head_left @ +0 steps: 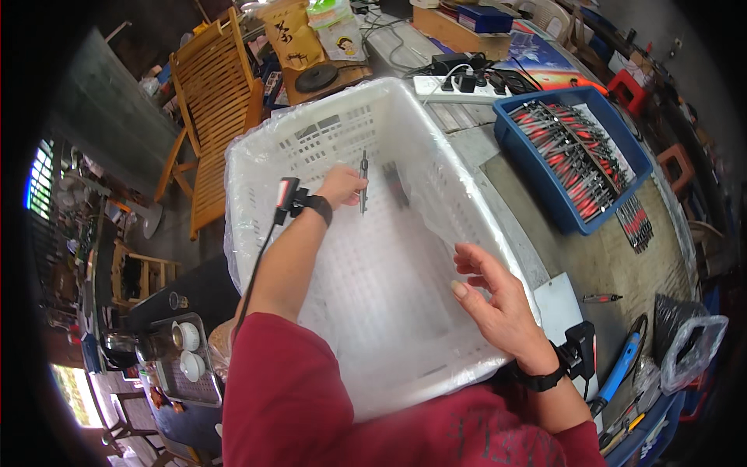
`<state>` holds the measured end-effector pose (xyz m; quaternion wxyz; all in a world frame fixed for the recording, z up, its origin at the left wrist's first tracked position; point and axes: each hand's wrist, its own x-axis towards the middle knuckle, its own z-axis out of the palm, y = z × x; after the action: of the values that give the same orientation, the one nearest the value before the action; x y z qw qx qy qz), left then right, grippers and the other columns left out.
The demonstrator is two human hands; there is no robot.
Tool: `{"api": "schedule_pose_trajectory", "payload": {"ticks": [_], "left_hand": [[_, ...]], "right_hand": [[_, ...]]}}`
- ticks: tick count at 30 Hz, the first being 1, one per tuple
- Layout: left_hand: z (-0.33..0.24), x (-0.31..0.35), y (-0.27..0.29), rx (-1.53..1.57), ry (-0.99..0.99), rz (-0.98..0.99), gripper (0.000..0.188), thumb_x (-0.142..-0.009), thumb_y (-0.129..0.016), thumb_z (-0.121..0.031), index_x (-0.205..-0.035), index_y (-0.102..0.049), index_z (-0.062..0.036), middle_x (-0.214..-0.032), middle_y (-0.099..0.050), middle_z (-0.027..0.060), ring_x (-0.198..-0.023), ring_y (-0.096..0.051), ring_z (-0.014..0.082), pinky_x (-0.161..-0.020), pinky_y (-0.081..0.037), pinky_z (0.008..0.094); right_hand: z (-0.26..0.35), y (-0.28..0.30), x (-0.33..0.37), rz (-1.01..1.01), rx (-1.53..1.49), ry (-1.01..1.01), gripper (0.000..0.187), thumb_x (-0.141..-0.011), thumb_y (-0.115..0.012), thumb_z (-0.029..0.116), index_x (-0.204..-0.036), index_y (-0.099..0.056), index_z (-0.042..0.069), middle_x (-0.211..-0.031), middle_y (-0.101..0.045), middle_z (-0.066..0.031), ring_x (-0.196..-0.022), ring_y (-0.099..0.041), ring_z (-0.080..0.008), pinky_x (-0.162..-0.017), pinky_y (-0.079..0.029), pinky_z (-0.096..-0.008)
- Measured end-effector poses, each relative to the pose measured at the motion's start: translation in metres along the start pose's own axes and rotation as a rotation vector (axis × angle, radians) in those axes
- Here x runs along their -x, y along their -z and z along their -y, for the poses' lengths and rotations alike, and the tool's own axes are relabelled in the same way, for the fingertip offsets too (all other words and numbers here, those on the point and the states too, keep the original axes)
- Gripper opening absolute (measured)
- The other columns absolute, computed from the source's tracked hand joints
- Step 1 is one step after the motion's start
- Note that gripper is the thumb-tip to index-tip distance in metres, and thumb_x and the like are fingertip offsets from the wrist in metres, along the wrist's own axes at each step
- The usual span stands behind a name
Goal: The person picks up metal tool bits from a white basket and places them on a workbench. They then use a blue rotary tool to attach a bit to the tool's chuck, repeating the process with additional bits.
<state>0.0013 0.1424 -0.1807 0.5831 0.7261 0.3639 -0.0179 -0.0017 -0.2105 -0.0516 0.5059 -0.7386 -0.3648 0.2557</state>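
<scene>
A large white plastic basket (436, 206), lined with clear plastic film, stands in front of me. My left hand (342, 187) reaches inside its far left part. Between thumb and fingers it pinches a slim, dark pen-like tool (363, 167), held upright and tapered at both ends. Over the basket's right rim hovers my right hand (498, 303), fingers apart, palm turned inward, nothing in it. A dark shape (395, 184) shows near the far right wall of the basket; I cannot tell what it is.
Right of the basket, a blue bin (576, 226) holds many red and black pen-like tools. A row of similar tools (636, 224), one single tool (602, 298) and a blue-handled tool (622, 362) lie nearby. Behind are a white power strip (459, 88) and a wooden chair (210, 117).
</scene>
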Motion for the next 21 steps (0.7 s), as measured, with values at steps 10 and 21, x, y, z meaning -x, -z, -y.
{"api": "schedule_pose_trajectory", "payload": {"ticks": [10, 21], "left_hand": [[0.063, -0.077, -0.072, 0.023, 0.001, -0.266, 0.015, -0.076, -0.062, -0.008, -0.067, -0.052, -0.0018, -0.059, -0.053, 0.0054, -0.043, -0.051, 0.0154, -0.040, -0.047, 0.0304], [0.072, -0.104, -0.078, -0.036, 0.054, -0.304, 0.022, -0.072, -0.065, -0.004, -0.057, -0.049, 0.0000, -0.058, -0.053, 0.0075, -0.043, -0.052, 0.0165, -0.040, -0.046, 0.0286]], "right_hand": [[-0.010, -0.004, -0.001, -0.058, -0.125, -0.114, 0.047, -0.082, -0.056, 0.015, -0.124, -0.041, 0.003, -0.111, -0.053, -0.0119, -0.098, -0.052, -0.0196, -0.079, -0.045, -0.0293], [-0.014, -0.002, -0.001, -0.067, -0.086, -0.151, 0.049, -0.081, -0.057, 0.015, -0.125, -0.040, 0.002, -0.109, -0.054, -0.0118, -0.096, -0.053, -0.0189, -0.081, -0.043, -0.0293]]}}
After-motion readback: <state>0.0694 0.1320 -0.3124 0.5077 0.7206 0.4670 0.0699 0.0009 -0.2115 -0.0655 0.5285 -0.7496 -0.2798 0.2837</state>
